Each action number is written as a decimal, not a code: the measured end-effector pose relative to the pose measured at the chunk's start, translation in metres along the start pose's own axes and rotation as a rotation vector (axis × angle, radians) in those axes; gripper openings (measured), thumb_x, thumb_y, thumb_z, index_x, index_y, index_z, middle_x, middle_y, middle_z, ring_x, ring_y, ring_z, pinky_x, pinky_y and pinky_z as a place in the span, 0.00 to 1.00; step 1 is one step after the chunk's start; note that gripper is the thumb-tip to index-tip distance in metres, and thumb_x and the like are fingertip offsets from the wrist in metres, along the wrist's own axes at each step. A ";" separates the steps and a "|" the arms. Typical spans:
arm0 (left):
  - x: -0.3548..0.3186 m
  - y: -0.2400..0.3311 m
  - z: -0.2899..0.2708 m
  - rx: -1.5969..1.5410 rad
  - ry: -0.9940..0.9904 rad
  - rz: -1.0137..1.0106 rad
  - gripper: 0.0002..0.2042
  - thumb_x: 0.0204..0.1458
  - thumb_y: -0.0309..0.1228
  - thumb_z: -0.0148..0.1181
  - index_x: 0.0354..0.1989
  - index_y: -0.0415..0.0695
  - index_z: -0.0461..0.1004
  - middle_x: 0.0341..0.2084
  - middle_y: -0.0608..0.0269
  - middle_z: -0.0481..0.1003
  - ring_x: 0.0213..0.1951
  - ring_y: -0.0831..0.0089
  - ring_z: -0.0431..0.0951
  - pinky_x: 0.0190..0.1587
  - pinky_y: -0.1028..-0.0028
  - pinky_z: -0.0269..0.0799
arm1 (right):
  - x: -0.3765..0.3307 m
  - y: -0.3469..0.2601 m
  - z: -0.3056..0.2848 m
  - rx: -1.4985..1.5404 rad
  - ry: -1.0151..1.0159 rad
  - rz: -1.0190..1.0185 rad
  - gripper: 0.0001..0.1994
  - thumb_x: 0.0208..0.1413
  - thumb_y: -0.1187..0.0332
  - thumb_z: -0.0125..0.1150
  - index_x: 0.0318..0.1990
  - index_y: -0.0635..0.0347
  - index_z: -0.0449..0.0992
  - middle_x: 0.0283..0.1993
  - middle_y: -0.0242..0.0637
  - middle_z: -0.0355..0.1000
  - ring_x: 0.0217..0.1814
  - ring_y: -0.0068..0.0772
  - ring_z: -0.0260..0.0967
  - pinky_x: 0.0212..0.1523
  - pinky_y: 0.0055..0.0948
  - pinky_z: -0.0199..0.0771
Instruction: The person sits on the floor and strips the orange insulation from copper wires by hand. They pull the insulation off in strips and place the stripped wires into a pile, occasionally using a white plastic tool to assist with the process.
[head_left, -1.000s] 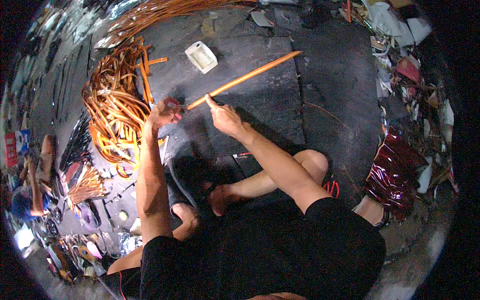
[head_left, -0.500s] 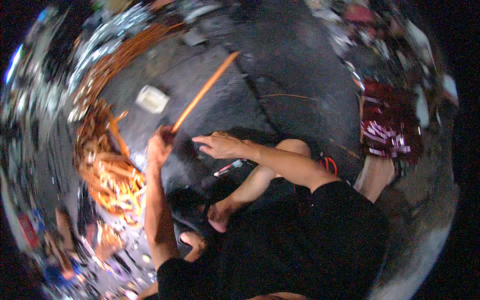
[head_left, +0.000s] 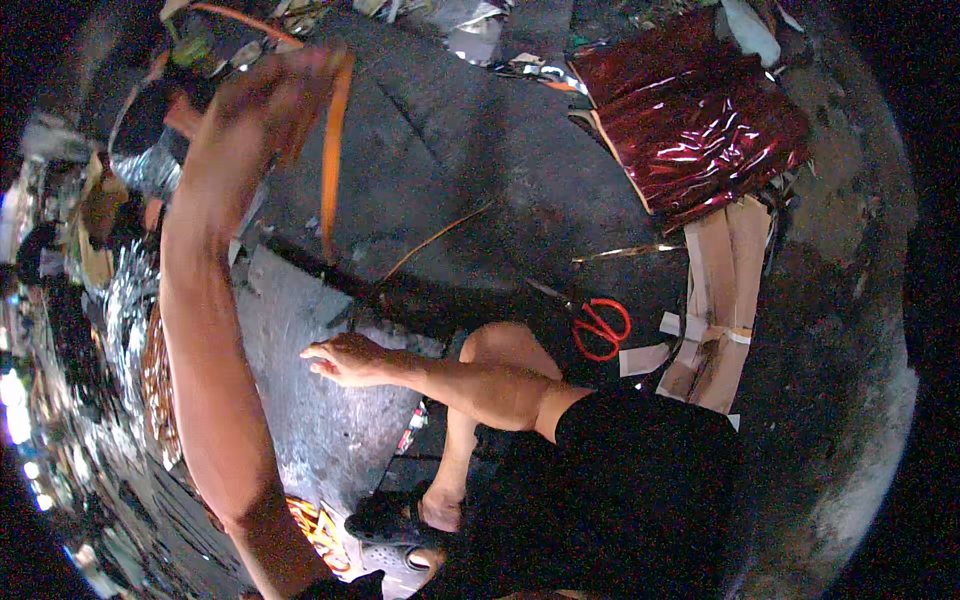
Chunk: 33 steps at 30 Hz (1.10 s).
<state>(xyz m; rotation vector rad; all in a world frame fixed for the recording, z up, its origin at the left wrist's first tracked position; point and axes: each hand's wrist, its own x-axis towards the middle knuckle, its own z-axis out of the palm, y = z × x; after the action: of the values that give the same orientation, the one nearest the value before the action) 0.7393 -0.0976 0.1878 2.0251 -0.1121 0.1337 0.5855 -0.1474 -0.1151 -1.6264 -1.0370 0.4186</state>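
Observation:
My left hand (head_left: 305, 85), blurred and raised at the far left, is closed on a flat orange strip (head_left: 335, 170). One length of the strip hangs down from it, and another runs off beyond the hand to the upper left. My right hand (head_left: 345, 360) is held over the grey board (head_left: 320, 410) in front of my bent leg. Its fingers are loosely bent and a little apart, with nothing visible in them.
Scissors with red handles (head_left: 602, 330) lie right of my knee. Cardboard strips (head_left: 725, 280) lie beyond them, below a shiny dark-red sheet (head_left: 690, 120). A thin brown strip (head_left: 435, 240) crosses the floor. Orange strips (head_left: 320, 535) are heaped by my shoe (head_left: 390, 555).
My left hand has swung up and away with the orange strip, which now hangs downward. The right hand sits lower and further left in the picture. The whole view has turned.

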 end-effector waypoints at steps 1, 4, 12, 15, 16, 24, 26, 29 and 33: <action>0.030 -0.005 0.003 -0.119 -0.014 0.097 0.13 0.58 0.33 0.53 0.48 0.41 0.75 0.27 0.76 0.70 0.27 0.78 0.67 0.28 0.75 0.62 | 0.003 -0.001 -0.001 0.009 0.013 0.010 0.14 0.58 0.65 0.56 0.50 0.59 0.74 0.30 0.46 0.76 0.30 0.46 0.75 0.33 0.42 0.74; 0.050 0.059 0.043 -0.154 0.109 0.174 0.21 0.57 0.47 0.55 0.55 0.49 0.72 0.40 0.63 0.72 0.40 0.72 0.70 0.45 0.67 0.65 | 0.007 0.004 -0.004 0.029 0.147 -0.014 0.13 0.58 0.64 0.58 0.47 0.60 0.74 0.27 0.46 0.75 0.29 0.46 0.75 0.31 0.42 0.73; 0.074 -0.114 0.187 -0.028 -0.026 0.385 0.11 0.52 0.32 0.59 0.42 0.44 0.76 0.33 0.49 0.79 0.37 0.59 0.81 0.41 0.63 0.75 | 0.007 0.018 -0.021 0.030 0.067 0.149 0.15 0.58 0.63 0.59 0.48 0.61 0.73 0.33 0.48 0.75 0.32 0.46 0.74 0.34 0.42 0.72; 0.034 -0.157 0.226 0.370 -0.214 0.017 0.13 0.54 0.36 0.58 0.46 0.46 0.75 0.37 0.47 0.78 0.40 0.50 0.79 0.44 0.58 0.75 | 0.002 0.023 -0.018 0.047 0.112 0.155 0.16 0.58 0.62 0.59 0.49 0.61 0.73 0.35 0.47 0.75 0.34 0.44 0.74 0.36 0.41 0.72; 0.024 -0.164 0.231 0.364 -0.257 -0.108 0.12 0.52 0.33 0.59 0.44 0.47 0.75 0.35 0.45 0.78 0.40 0.45 0.77 0.44 0.54 0.74 | 0.002 0.023 -0.017 0.054 0.118 0.156 0.16 0.58 0.62 0.59 0.50 0.61 0.72 0.36 0.47 0.75 0.34 0.43 0.74 0.37 0.41 0.72; -0.050 -0.180 0.163 0.454 -0.216 -0.153 0.15 0.53 0.37 0.60 0.47 0.46 0.73 0.37 0.45 0.78 0.41 0.48 0.78 0.44 0.56 0.74 | 0.002 0.055 0.014 0.196 0.050 0.147 0.21 0.59 0.60 0.58 0.56 0.60 0.68 0.40 0.42 0.75 0.40 0.36 0.74 0.41 0.38 0.73; -0.089 -0.166 0.116 0.393 -0.056 -0.145 0.14 0.54 0.36 0.60 0.47 0.45 0.74 0.37 0.45 0.78 0.40 0.51 0.79 0.43 0.59 0.74 | 0.007 0.075 0.025 0.779 0.024 0.195 0.24 0.60 0.61 0.57 0.61 0.59 0.63 0.37 0.35 0.72 0.40 0.31 0.72 0.39 0.35 0.73; -0.177 -0.179 0.025 0.246 0.166 -0.262 0.14 0.53 0.34 0.60 0.47 0.43 0.76 0.34 0.52 0.79 0.35 0.70 0.80 0.40 0.69 0.74 | 0.018 0.047 0.007 0.602 0.082 0.150 0.26 0.59 0.64 0.59 0.62 0.61 0.61 0.31 0.34 0.71 0.33 0.27 0.69 0.35 0.32 0.73; -0.319 -0.164 -0.107 0.513 0.151 -0.456 0.15 0.51 0.27 0.56 0.48 0.42 0.74 0.34 0.55 0.80 0.35 0.71 0.79 0.38 0.69 0.74 | 0.014 0.029 0.004 0.036 0.071 0.054 0.31 0.57 0.63 0.61 0.66 0.61 0.57 0.26 0.36 0.70 0.28 0.29 0.70 0.33 0.32 0.74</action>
<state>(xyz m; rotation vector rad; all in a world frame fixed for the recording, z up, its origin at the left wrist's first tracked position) 0.4413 0.0776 0.0438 2.4825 0.5265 0.0252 0.6017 -0.1340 -0.1394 -1.6284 -0.9292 0.4106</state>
